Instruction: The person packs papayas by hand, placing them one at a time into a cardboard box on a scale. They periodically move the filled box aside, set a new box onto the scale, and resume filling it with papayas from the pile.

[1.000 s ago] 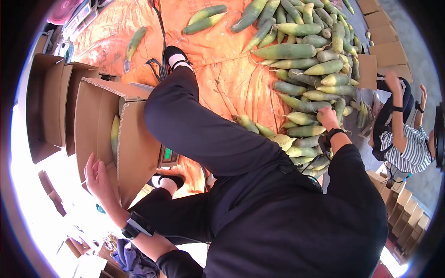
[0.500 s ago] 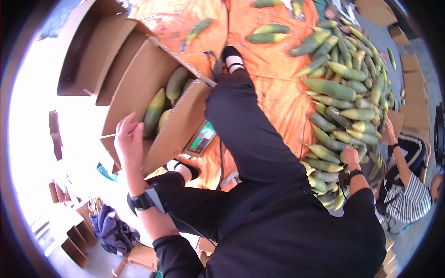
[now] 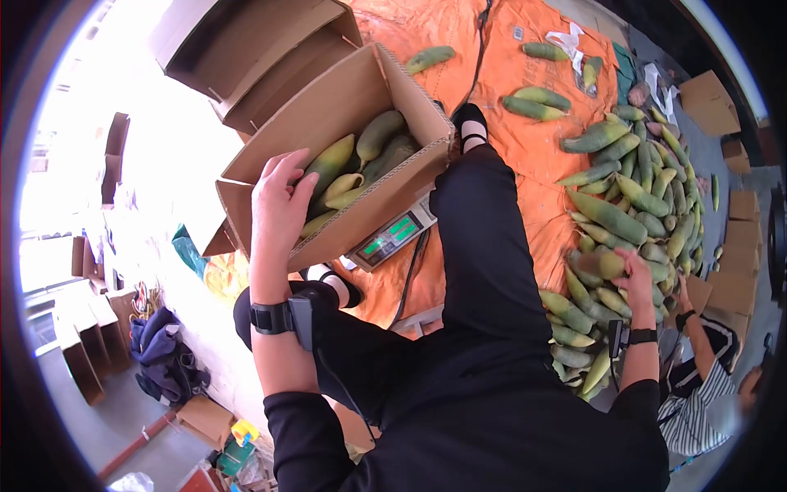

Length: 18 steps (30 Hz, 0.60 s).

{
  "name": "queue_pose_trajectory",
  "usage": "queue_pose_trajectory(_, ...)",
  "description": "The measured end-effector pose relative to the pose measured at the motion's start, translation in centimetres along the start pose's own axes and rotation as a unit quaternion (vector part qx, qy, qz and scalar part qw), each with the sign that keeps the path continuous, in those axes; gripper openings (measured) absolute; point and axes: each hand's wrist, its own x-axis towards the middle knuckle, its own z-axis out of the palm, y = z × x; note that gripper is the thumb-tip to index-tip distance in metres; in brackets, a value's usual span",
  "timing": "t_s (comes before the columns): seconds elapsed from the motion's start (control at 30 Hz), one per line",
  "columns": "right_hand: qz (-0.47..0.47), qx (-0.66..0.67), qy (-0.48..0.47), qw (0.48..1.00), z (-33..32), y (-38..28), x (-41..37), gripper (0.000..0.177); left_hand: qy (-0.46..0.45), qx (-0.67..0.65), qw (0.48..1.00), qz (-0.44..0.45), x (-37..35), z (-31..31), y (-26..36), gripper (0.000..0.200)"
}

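My left hand (image 3: 280, 197) is over the near left corner of an open cardboard box (image 3: 305, 112), fingers loosely bent and apart, with nothing in them. Inside the box lie several green radishes (image 3: 334, 161), thick with pale yellowish ends. On the right, my right hand (image 3: 638, 283) grips one green radish (image 3: 598, 263), blurred by motion, above the large radish pile (image 3: 608, 215). Partly under the box is a scale with a lit green display (image 3: 392, 236).
An orange tarp (image 3: 525, 184) covers the floor, with a few loose radishes (image 3: 534, 103) on it. More cardboard boxes (image 3: 254, 41) stand beyond the open one. A co-worker in a striped shirt (image 3: 697, 414) reaches toward the pile from the right. A cable (image 3: 407, 283) runs past my foot.
My right hand has come up from the pile with a green radish in it. The view has shifted, showing more of the box inside; my left hand stays at the box.
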Motion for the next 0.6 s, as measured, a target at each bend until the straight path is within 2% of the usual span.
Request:
queue_pose_trajectory(0.03,-0.066,0.063,-0.032,0.995,1.0,-2.3,0.4,0.042,0.000,0.004,1.000,0.002,0.0,-0.2,0.0,0.033)
queue_pose_trajectory(0.17,-0.241,0.140,-0.086,0.956,7.2,-15.1,-1.6,0.042,0.006,-0.008,1.000,0.015,-0.2,-0.5,-0.2,0.037)
queue_pose_trajectory(0.27,-0.344,0.212,-0.170,0.899,10.3,-23.0,-3.2,0.043,-0.004,-0.024,0.999,0.023,-0.3,-0.9,0.2,0.047)
queue_pose_trajectory(0.33,-0.407,0.234,-0.237,0.851,13.0,-27.7,-5.1,0.043,0.034,0.014,0.996,0.084,-0.5,-1.1,0.6,0.066)
queue_pose_trajectory(0.37,-0.439,0.236,-0.281,0.820,14.4,-29.5,-5.8,0.043,0.030,0.013,0.996,0.079,-0.6,-1.1,1.0,0.066)
queue_pose_trajectory(0.47,-0.415,0.258,-0.373,0.789,19.4,-32.7,-6.4,0.044,0.091,0.021,0.987,0.134,-0.9,-1.2,2.3,0.088)
queue_pose_trajectory(0.5,-0.406,0.247,-0.407,0.780,21.3,-33.3,-6.6,0.044,0.088,0.021,0.987,0.135,-0.8,-1.1,2.5,0.088)
queue_pose_trajectory(0.53,-0.349,0.287,-0.477,0.754,23.9,-33.4,-7.1,0.027,0.119,0.055,0.978,0.162,-0.9,-1.0,2.7,0.088)
queue_pose_trajectory(0.57,-0.288,0.324,-0.542,0.720,26.4,-33.2,-7.7,0.036,0.150,0.089,0.966,0.189,-1.0,-0.9,2.7,0.088)
queue_pose_trajectory(0.6,-0.309,0.291,-0.540,0.727,28.4,-33.0,-8.4,0.027,0.146,0.088,0.967,0.189,-0.9,-0.9,2.6,0.088)
